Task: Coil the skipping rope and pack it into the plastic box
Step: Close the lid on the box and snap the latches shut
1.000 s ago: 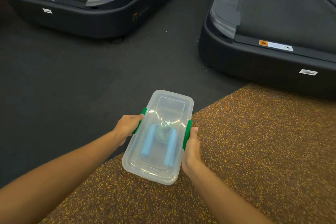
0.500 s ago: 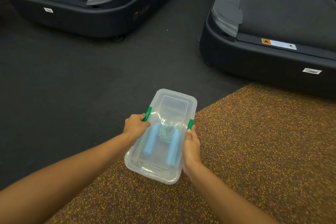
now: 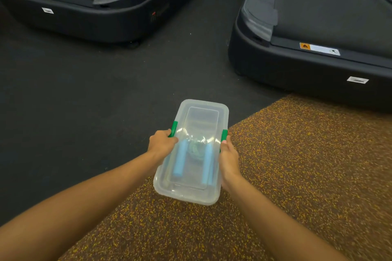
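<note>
Gripping the lidded clear plastic box (image 3: pixel 192 154) at its green side latches, the left hand (image 3: pixel 160 144) and right hand (image 3: pixel 228 159) hold it above the speckled brown floor mat (image 3: pixel 297 176), the blue-handled skipping rope (image 3: pixel 196 154) coiled inside.

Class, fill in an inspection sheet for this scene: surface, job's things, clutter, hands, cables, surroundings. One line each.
Surface: speckled brown mat meeting dark floor.
Job's things: clear plastic box with lid on; skipping rope coiled inside between its two blue handles.
Clutter: nothing seen.
Hands: left hand and right hand each grip a long side of the box by its green clips.
Cables: nothing seen.
Surroundings: two black treadmills beyond the box, with labels.
</note>
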Available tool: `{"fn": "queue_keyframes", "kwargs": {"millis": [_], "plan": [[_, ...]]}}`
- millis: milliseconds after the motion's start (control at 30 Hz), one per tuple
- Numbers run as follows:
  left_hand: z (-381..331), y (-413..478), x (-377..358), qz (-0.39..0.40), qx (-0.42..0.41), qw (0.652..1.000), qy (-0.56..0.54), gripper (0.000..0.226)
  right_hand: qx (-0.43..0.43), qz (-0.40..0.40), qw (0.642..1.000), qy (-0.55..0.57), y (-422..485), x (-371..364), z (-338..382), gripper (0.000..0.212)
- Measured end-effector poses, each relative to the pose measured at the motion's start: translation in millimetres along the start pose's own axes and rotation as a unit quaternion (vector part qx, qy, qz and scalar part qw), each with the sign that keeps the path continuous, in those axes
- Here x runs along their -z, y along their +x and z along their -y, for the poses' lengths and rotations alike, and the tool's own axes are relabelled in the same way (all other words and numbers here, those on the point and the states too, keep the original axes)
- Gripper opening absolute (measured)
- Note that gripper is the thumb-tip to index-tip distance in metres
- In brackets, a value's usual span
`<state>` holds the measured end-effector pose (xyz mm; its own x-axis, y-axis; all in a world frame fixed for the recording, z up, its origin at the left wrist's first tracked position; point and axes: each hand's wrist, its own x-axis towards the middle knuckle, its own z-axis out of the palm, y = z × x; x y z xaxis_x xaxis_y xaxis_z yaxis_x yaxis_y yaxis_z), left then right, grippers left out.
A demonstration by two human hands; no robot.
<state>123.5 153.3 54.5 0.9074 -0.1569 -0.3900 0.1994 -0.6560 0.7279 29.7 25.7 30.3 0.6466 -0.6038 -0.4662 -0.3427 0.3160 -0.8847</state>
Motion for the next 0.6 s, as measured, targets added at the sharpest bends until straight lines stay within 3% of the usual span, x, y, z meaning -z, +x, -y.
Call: {"fn": "queue_keyframes", "kwargs": {"millis": [533,600], "plan": [[-4.3,2.2,-8.3,0.017,0.025,0.998,0.052,0.044,-0.005,-0.001,1.0,-0.012,7.1,4.6,-9.7,0.047],[-7.0,1.2,-11.2,0.024,0.029,0.996,0.076,0.054,0.005,-0.005,0.999,-0.037,9.3,2.2,-10.7,0.05]]}}
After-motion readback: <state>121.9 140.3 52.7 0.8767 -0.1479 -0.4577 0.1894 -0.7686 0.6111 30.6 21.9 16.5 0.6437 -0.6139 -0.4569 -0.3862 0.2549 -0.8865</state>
